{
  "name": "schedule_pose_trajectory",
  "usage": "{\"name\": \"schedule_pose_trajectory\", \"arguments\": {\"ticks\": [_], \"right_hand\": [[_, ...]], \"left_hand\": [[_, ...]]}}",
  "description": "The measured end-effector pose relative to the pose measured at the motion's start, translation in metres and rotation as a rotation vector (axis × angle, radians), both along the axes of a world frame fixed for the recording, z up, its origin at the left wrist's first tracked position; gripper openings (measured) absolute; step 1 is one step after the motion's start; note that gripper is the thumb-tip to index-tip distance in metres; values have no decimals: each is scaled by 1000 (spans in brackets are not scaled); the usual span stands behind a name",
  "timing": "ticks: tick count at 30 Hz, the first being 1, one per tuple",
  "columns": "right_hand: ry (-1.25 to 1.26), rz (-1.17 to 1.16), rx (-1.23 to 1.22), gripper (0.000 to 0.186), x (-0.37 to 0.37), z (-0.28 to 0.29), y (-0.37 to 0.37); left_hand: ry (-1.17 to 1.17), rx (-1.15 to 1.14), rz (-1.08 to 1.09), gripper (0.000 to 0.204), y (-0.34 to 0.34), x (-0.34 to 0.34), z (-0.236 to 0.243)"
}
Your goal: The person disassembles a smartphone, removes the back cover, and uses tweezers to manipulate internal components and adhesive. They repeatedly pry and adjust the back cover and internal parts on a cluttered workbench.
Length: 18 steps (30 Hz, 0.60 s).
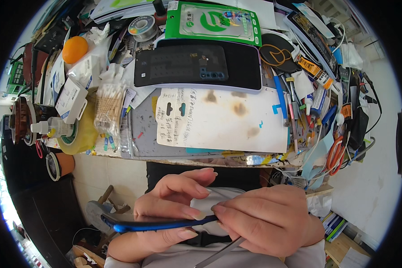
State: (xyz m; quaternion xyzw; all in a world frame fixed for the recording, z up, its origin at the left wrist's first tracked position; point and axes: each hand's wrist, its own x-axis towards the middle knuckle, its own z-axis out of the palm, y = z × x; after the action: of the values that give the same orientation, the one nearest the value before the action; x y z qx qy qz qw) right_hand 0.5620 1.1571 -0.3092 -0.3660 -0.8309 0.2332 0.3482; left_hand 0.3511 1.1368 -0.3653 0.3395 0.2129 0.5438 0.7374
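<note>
Below the table's front edge, above my lap, I hold a thin phone (154, 226) with a bright blue frame, turned edge-on. My left hand (174, 196) grips its left part, with fingers both above and below it and some fingers lifted. My right hand (268, 219) pinches the phone's right end. From under the same hand a narrow flat metal tool (222, 252) sticks out toward the lower left; its far end leaves the picture. The phone's faces are mostly hidden by this angle.
A dark phone back cover (178, 66) lies on a larger black panel (243, 67), behind a scorched white card (219, 120). Cotton swabs (109, 107), an orange (75, 50), a solder spool (143, 27) and a green package (214, 22) crowd around. Pens, cables and orange-handled scissors (335, 156) fill the right.
</note>
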Motion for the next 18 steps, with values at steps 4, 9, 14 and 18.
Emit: {"name": "schedule_pose_trajectory", "arguments": {"ticks": [4,9,14,18], "right_hand": [[-29,11,60,20,2,4,1],[-61,19,104,16,3,5,1],[-85,56,199,16,5,1,0],[-103,80,205,16,11,2,-9]], "left_hand": [[3,86,-14,28,3,-2,-3],[65,155,5,30,3,-3,1],[167,427,73,24,11,-4,-1],[341,658,78,30,5,-13,4]]}}
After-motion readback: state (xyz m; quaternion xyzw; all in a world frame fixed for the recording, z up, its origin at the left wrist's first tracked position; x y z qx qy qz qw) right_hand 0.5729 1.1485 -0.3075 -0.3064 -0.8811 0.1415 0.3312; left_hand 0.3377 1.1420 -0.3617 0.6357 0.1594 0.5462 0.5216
